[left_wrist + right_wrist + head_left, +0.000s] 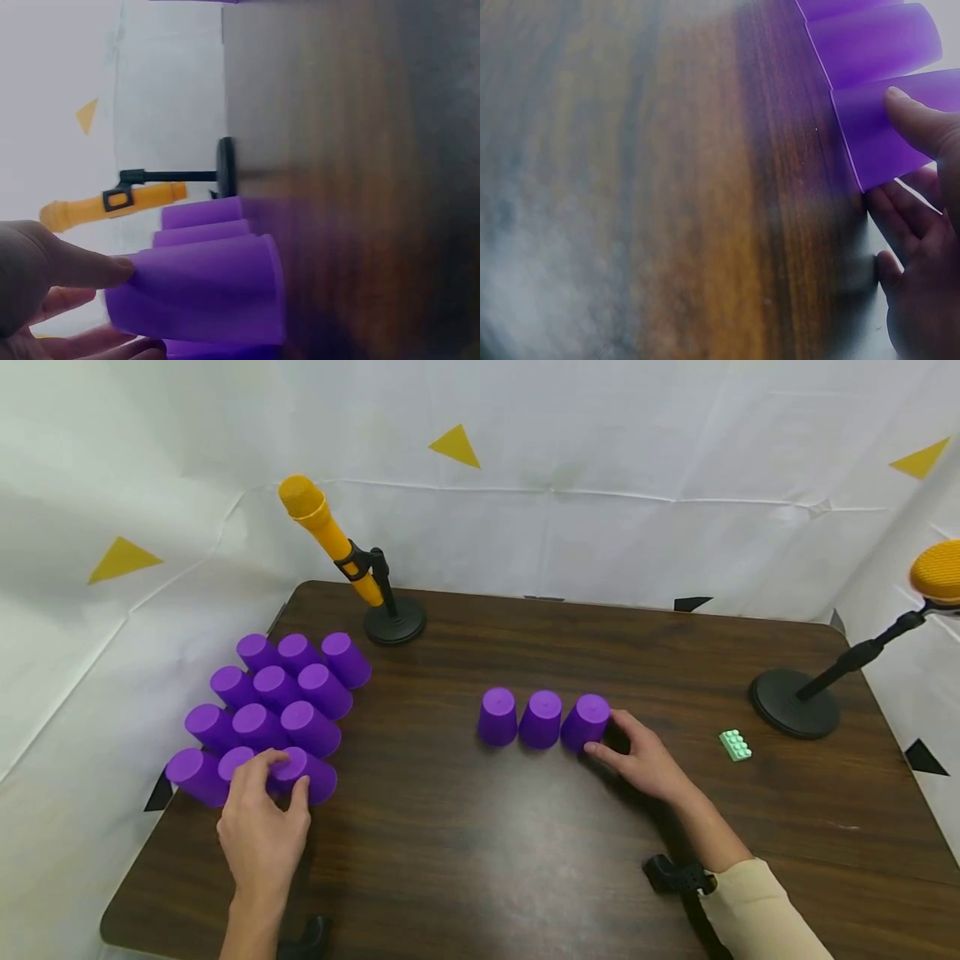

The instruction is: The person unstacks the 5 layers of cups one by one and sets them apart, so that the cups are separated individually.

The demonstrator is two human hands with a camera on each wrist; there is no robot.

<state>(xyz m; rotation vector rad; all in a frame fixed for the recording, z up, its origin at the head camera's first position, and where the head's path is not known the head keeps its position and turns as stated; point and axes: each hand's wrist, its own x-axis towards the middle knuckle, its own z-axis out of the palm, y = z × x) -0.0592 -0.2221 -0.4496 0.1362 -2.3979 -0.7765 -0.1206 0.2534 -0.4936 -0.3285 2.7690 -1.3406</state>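
Observation:
Upside-down purple cups stand in a block of rows at the table's left. My left hand [262,827] reaches over the nearest row and grips its right-hand purple cup [313,779]. In the left wrist view the thumb [97,268] lies on this cup's side, the fingers round its other side. Three more upside-down cups form a short row mid-table: a left cup [497,718], a middle cup [541,720] and a right cup [586,724]. My right hand [637,760] holds that right cup, its thumb [915,120] against the wall and fingers beyond.
A yellow microphone [322,527] on a black stand rises behind the cup block. Another yellow microphone [937,572] leans over the right edge, its round base [795,714] on the dark wooden table [465,877]. A mint-green toy brick [735,745] lies right of my right hand.

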